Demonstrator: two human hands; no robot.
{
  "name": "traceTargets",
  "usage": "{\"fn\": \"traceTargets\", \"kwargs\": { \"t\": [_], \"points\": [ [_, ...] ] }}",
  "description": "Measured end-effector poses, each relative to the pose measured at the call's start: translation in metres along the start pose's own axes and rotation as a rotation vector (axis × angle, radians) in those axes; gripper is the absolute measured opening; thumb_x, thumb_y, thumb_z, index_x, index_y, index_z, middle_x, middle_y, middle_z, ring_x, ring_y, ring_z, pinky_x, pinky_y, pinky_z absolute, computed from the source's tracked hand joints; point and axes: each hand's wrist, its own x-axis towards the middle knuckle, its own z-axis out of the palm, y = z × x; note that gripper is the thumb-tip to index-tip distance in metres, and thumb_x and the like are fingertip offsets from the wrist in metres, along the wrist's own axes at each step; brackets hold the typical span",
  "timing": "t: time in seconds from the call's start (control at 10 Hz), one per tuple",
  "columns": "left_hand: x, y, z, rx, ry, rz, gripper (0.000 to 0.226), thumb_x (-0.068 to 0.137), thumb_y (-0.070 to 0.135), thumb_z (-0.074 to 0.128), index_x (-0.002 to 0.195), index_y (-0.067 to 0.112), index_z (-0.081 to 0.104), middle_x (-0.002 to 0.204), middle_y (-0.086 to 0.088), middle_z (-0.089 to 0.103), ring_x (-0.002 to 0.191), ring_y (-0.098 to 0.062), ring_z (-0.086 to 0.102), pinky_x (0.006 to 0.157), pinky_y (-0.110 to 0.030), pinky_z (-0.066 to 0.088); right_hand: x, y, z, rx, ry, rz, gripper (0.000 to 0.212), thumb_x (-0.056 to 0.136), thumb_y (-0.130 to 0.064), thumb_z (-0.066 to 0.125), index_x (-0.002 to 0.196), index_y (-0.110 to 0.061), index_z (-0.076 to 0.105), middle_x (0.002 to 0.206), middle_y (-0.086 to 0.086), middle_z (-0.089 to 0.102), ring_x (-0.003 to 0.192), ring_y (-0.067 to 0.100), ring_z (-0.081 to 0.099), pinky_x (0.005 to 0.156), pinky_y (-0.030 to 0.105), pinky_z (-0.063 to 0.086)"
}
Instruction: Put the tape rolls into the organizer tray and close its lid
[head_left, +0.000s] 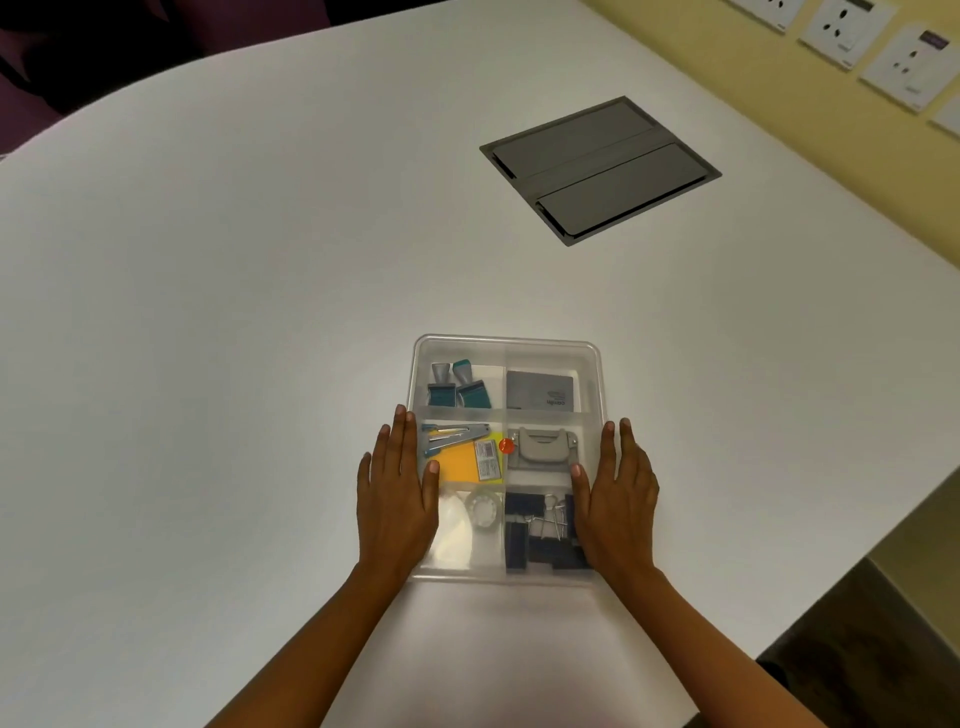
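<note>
White laminate covers the broad, rounded worktop (260, 260), which fills most of the view, with a yellow wall (737, 67) carrying white socket plates (836, 28) along its far right edge. Set flush into the worktop, well beyond the hands, is a dark grey cable hatch (600, 169) with two flaps. Near the front edge sits the clear plastic organizer tray (506, 348), split into six compartments, and a frosted lid appears to lie over it, since the contents look hazy. The left hand (397, 499) lies flat and open along the tray's left side, fingers straight, thumb resting on top; the right hand (618, 499) mirrors it on the right side, also flat and open, gripping nothing. In the back left compartment stand two teal and grey stamps (460, 387); the back right one holds a grey box (540, 389). The middle left compartment holds yellow sticky notes (457, 462) with a grey stapler (454, 435) over them, and the middle right one a grey hole punch (543, 447), with a small red dot (505, 446) between the two. Black binder clips (540, 540) fill the front right compartment. One clear tape roll (483, 506) lies in the front left compartment, just beside the left thumb.
</note>
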Motion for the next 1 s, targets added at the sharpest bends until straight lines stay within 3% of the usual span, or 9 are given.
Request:
{"fn": "traceTargets", "kwargs": {
  "t": [0.1, 0.2, 0.3, 0.5, 0.7, 0.8, 1.0],
  "points": [
    [-0.018, -0.007, 0.0, -0.016, 0.021, -0.015, 0.065, 0.088, 0.062, 0.014, 0.144, 0.032, -0.001, 0.161, 0.003, 0.011, 0.148, -0.019, 0.011, 0.121, -0.043, 0.011, -0.023, 0.005, 0.001, 0.016, -0.003, 0.012, 0.081, 0.089, -0.064, 0.006, 0.148, -0.01, 0.022, 0.156, 0.015, 0.022, 0.14, 0.036, 0.027, 0.114, 0.052, 0.023],
    [-0.023, -0.011, 0.001, -0.031, 0.031, -0.019, 0.072, 0.086, 0.068, 0.008, 0.147, 0.03, 0.002, 0.16, 0.003, 0.013, 0.148, -0.019, 0.014, 0.119, -0.041, 0.012, -0.032, 0.011, 0.005, 0.031, 0.025, 0.028, 0.064, 0.094, -0.048, 0.028, 0.147, -0.012, 0.023, 0.155, 0.015, 0.024, 0.138, 0.037, 0.029, 0.112, 0.054, 0.025],
    [-0.021, -0.012, 0.003, -0.062, 0.035, -0.027, 0.065, 0.091, 0.053, 0.024, 0.148, 0.03, 0.005, 0.16, 0.003, 0.016, 0.147, -0.021, 0.021, 0.118, -0.04, 0.014, -0.031, 0.012, 0.009, 0.05, 0.049, 0.038, 0.06, 0.095, -0.037, 0.045, 0.147, -0.013, 0.024, 0.154, 0.015, 0.028, 0.136, 0.037, 0.032, 0.111, 0.054, 0.029],
    [-0.023, -0.012, 0.002, -0.043, 0.014, -0.014, 0.066, 0.092, 0.047, 0.025, 0.15, 0.022, 0.007, 0.161, 0.001, 0.012, 0.149, -0.021, 0.014, 0.12, -0.04, 0.01, -0.032, 0.01, 0.009, 0.012, 0.058, 0.043, 0.06, 0.095, -0.039, 0.044, 0.146, -0.014, 0.026, 0.152, 0.016, 0.032, 0.134, 0.037, 0.036, 0.108, 0.054, 0.034],
    [-0.022, -0.009, -0.005, 0.129, 0.005, 0.02, 0.063, 0.096, 0.044, 0.023, 0.151, 0.018, 0.007, 0.161, -0.002, 0.009, 0.15, -0.023, 0.004, 0.123, -0.044, 0.005, -0.028, 0.01, 0.002, -0.091, 0.059, 0.023, 0.053, 0.097, -0.036, 0.042, 0.144, -0.012, 0.032, 0.15, 0.018, 0.033, 0.134, 0.036, 0.035, 0.11, 0.049, 0.033],
    [-0.017, -0.002, -0.015, 0.206, 0.045, 0.004, 0.063, 0.097, 0.044, 0.025, 0.151, 0.016, 0.006, 0.162, -0.003, 0.006, 0.15, -0.024, 0.001, 0.123, -0.044, 0.005, -0.019, 0.004, -0.011, -0.127, 0.05, 0.02, 0.049, 0.099, -0.036, 0.037, 0.14, -0.01, 0.037, 0.151, 0.018, 0.032, 0.137, 0.036, 0.031, 0.112, 0.047, 0.03],
    [0.023, 0.046, -0.075, 0.228, 0.288, 0.115, 0.063, 0.099, 0.04, 0.026, 0.151, 0.012, 0.004, 0.162, -0.007, 0.004, 0.15, -0.026, 0.0, 0.122, -0.044, 0.006, 0.029, -0.021, -0.07, -0.145, 0.24, -0.126, 0.055, 0.101, -0.037, 0.031, 0.147, -0.008, 0.025, 0.157, 0.017, 0.017, 0.145, 0.032, 0.012, 0.119, 0.044, 0.011]
  ]
}}
